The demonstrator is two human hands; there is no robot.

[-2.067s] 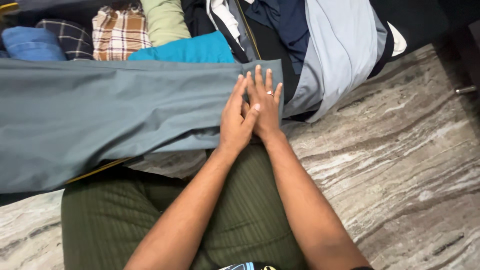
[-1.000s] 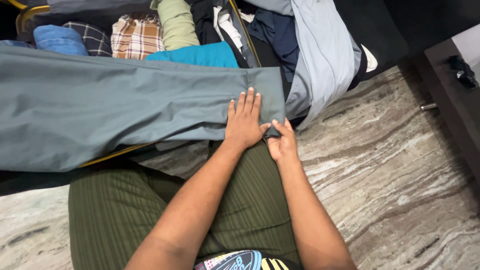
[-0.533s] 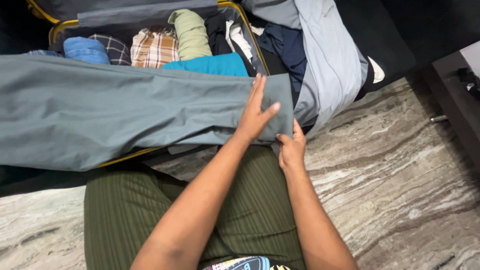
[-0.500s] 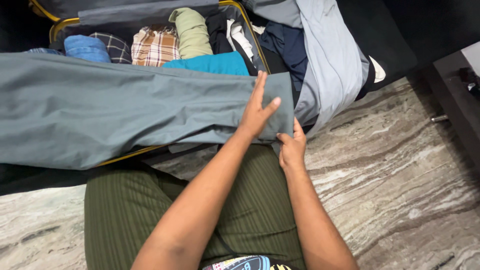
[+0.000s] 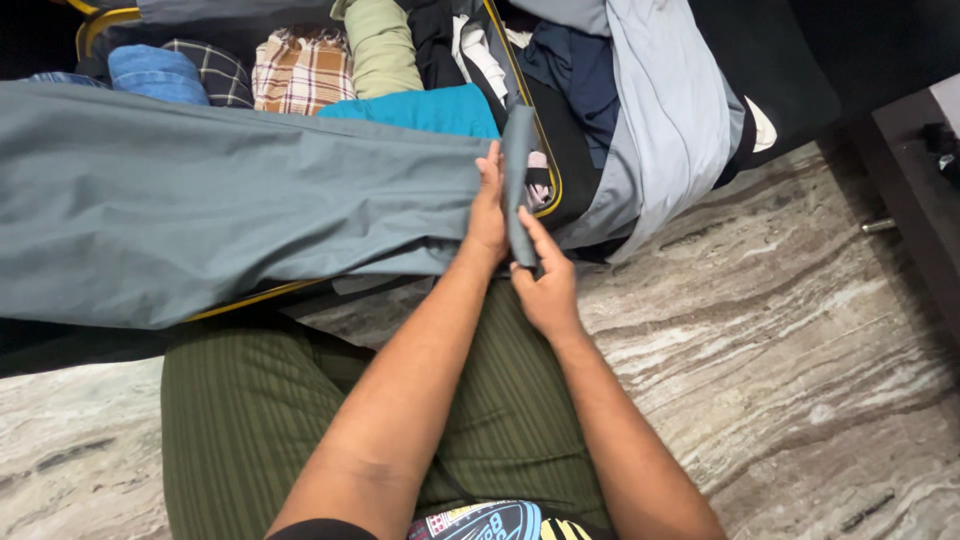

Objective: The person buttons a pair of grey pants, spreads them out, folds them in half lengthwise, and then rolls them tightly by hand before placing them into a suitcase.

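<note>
A long grey garment (image 5: 220, 200) lies stretched across an open suitcase (image 5: 540, 150) and over my lap. Its right end (image 5: 518, 170) is turned up into a narrow standing fold. My left hand (image 5: 488, 212) lies along the left side of that fold, fingers straight and pressed against the cloth. My right hand (image 5: 545, 288) pinches the lower end of the fold, just above my knee.
The suitcase holds a teal piece (image 5: 420, 108), a checked shirt (image 5: 298, 70), a rolled pale green item (image 5: 382, 45), blue denim (image 5: 155, 72) and dark clothes. A light blue-grey garment (image 5: 670, 110) hangs over its right side. Marble floor (image 5: 800, 340) surrounds me; dark furniture (image 5: 920, 170) stands at the right.
Both hands were flat on the garment's end; the right hand then dropped to its lower corner, and now the end is lifted and turned up into a narrow fold between both hands.
</note>
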